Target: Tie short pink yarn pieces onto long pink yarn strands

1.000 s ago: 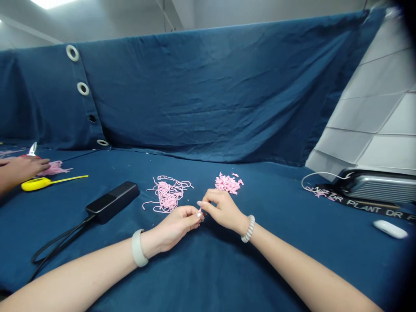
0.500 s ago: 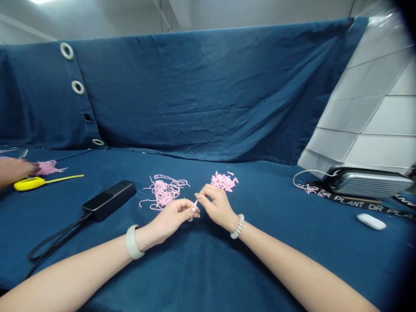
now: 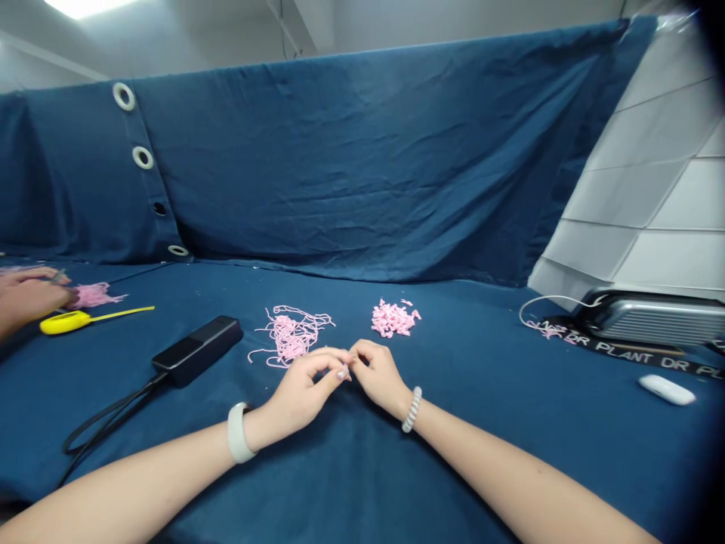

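Note:
My left hand (image 3: 309, 385), with a pale band on its wrist, is closed in a pinch. Its fingertips meet those of my right hand (image 3: 379, 378), which is also pinched and wears a coiled bracelet. Between the fingertips is a short piece of pink yarn, almost wholly hidden now. A loose tangle of pink yarn strands (image 3: 291, 336) lies just beyond my left hand. Beyond my right hand sits a small heap of short pink knotted yarn pieces (image 3: 393, 319).
To the left lie a black box-shaped device (image 3: 198, 351) with a cable and a yellow-handled tool (image 3: 65, 323). Another person's hand (image 3: 28, 298) is by more pink yarn (image 3: 99, 294) at far left. A white case (image 3: 667, 389) and a silver-black device (image 3: 657, 317) lie right.
My fingertips have drawn closer together, covering the pink strand that showed between them. The view has shifted slightly. The other person's hand at far left has changed its pose.

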`<state>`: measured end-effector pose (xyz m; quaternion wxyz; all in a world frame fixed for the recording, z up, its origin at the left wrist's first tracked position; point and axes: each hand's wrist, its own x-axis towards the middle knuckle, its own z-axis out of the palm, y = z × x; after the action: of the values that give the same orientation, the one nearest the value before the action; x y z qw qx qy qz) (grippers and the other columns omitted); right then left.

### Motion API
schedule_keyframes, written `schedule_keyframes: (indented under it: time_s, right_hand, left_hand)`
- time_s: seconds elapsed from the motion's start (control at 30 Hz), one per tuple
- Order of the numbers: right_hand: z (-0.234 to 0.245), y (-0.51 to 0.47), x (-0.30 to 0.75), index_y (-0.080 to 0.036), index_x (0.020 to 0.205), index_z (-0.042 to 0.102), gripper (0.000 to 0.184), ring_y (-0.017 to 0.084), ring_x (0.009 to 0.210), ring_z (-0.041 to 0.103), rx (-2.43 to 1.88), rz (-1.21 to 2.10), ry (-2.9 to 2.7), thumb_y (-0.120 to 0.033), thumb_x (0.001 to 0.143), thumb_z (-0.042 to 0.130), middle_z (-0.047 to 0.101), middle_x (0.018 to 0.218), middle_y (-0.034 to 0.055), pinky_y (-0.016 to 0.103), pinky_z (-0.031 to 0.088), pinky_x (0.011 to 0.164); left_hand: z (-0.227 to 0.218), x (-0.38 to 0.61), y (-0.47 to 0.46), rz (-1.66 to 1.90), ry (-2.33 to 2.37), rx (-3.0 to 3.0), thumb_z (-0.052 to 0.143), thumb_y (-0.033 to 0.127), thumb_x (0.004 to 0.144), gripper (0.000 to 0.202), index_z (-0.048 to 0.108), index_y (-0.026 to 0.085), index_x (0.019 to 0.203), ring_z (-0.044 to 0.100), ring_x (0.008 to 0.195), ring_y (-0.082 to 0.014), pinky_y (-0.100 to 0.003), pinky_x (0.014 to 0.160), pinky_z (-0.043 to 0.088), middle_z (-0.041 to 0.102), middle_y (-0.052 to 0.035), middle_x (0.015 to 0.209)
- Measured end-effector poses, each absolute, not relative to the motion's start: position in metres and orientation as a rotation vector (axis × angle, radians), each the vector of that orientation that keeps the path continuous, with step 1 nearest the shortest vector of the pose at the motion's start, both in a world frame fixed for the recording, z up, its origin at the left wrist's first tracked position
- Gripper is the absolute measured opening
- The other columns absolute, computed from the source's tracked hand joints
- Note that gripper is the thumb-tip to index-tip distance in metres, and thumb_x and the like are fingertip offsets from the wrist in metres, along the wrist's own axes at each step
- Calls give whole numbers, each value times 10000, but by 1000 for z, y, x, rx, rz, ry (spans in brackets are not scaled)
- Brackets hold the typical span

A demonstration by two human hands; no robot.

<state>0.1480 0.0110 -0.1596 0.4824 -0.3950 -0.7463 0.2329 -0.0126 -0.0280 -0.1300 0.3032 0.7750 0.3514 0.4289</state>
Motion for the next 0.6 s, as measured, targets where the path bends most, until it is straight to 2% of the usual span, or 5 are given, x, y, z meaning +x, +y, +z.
schedule_keyframes:
  time_s: [0.17, 0.4, 0.53, 0.6]
  right_hand:
    - [-159, 11, 147, -168, 549, 508, 321, 112, 559, 467, -971, 578, -1828, -282, 849, 509, 514, 573, -11, 241, 346, 563]
    - [-159, 14, 149, -175, 612, 466, 296, 117, 619, 469, -952, 582, -1815, -266, 893, 442, 492, 640, -12, 240, 360, 607]
    - [-159, 12, 148, -180, 654, 458, 244, 125, 651, 473, -903, 544, -1801, -222, 893, 438, 491, 681, -4, 247, 367, 631]
    - [-158, 10, 148, -181, 665, 461, 226, 130, 667, 478, -872, 505, -1794, -204, 889, 441, 498, 698, 3, 254, 373, 642]
  left_hand:
    - [-132, -11, -23, 1147, 1023, 1806, 554, 336, 832, 206, 668, 165, 809, 584, 723, -159, -275, 710, 447, 661, -36, 759]
    - [-128, -11, -20, 1294, 1079, 1591, 640, 309, 762, 162, 678, 165, 827, 566, 776, -153, -262, 746, 427, 660, -30, 826]
    - [-131, -9, -17, 1235, 1057, 1454, 646, 350, 763, 210, 653, 140, 778, 467, 586, -95, -223, 579, 375, 568, 6, 646]
    - [-134, -8, -16, 1161, 1004, 1347, 662, 365, 747, 236, 633, 131, 759, 427, 548, -79, -213, 530, 343, 541, 11, 635]
